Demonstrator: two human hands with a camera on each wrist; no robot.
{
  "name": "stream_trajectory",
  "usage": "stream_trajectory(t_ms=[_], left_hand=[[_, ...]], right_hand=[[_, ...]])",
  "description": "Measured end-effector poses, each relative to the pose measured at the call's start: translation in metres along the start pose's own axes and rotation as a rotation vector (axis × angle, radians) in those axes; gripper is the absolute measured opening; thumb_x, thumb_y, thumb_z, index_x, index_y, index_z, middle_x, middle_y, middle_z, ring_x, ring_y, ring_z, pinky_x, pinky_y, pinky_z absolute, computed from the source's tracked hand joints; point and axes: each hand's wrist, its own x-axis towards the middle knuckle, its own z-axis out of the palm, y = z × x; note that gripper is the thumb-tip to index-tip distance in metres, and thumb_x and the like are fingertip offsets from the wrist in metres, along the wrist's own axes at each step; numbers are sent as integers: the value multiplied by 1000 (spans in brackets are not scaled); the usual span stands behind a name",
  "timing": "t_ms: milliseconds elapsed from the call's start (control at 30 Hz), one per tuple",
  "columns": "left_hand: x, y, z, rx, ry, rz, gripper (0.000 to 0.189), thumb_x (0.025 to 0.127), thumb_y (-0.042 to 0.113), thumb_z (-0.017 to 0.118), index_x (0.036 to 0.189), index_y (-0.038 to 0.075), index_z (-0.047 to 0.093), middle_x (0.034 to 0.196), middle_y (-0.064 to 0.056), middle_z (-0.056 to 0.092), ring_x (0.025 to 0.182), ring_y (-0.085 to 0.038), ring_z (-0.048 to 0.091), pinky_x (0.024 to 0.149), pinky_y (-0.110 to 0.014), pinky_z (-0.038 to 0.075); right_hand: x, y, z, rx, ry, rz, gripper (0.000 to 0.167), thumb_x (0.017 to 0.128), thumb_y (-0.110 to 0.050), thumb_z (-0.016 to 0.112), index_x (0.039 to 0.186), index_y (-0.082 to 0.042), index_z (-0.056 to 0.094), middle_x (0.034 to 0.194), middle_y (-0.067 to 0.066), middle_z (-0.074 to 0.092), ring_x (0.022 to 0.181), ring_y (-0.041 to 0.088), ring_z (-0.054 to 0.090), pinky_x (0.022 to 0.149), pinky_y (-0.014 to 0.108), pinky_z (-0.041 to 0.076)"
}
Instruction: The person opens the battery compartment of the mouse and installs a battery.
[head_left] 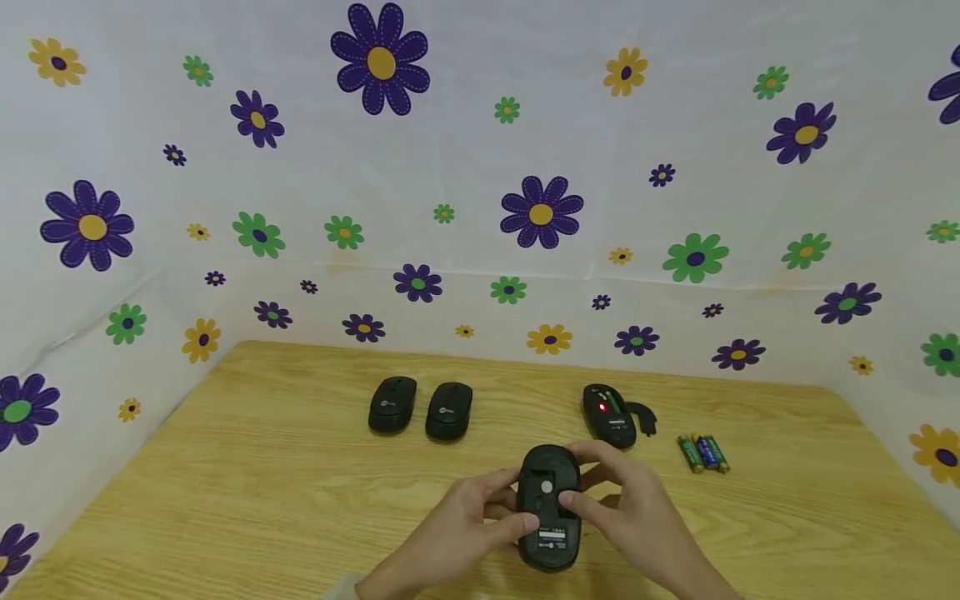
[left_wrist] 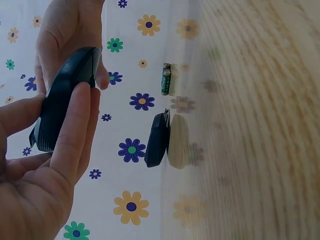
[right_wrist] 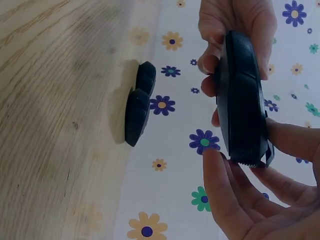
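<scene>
Both hands hold a black computer mouse (head_left: 550, 550), its underside facing the head camera. A white round sticker and a label show on that underside, around a dark recess. My left hand (head_left: 457, 529) grips the mouse's left side, thumb on the underside and fingers behind. From the right, my right hand (head_left: 633, 508) pinches it, thumb at the recess edge and index finger at the far end. A thin dark flap (right_wrist: 270, 154) juts from the mouse in the right wrist view.
Two black mice (head_left: 392, 405) (head_left: 449, 412) stand at the back left of the wooden table (head_left: 262, 467). Behind my right hand lies an upturned mouse (head_left: 618, 429) with a red light, a loose battery cover (head_left: 643, 417) beside it. Several batteries (head_left: 703, 453) lie further right. A flowered cloth (head_left: 450, 150) hangs behind.
</scene>
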Motion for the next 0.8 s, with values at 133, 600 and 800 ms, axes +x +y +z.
stream_trajectory(t_ms=[133,600,800], left_hand=[[0,-1,-1,-37,-17,-14,55,99,4,64,150,-3,44,99,-10,69,95,-26,72,76,-36,63],[1,0,-9,-66,3,-11,56,99,3,63,149,-9,41,104,-13,71,98,-27,72,77,-35,63],[2,2,-13,-52,9,19,53,99,3,62,148,-9,43,104,-14,71,98,-28,72,77,-35,63]], right_hand=[[-1,-3,0,-24,107,19,34,88,3,77,119,-5,68,109,5,69,94,18,63,72,29,59],[9,13,-37,159,155,-91,25,95,14,59,120,13,57,84,11,67,66,19,67,61,32,63],[16,22,-44,160,-2,40,24,95,14,59,119,14,55,91,14,61,67,21,66,63,36,64]])
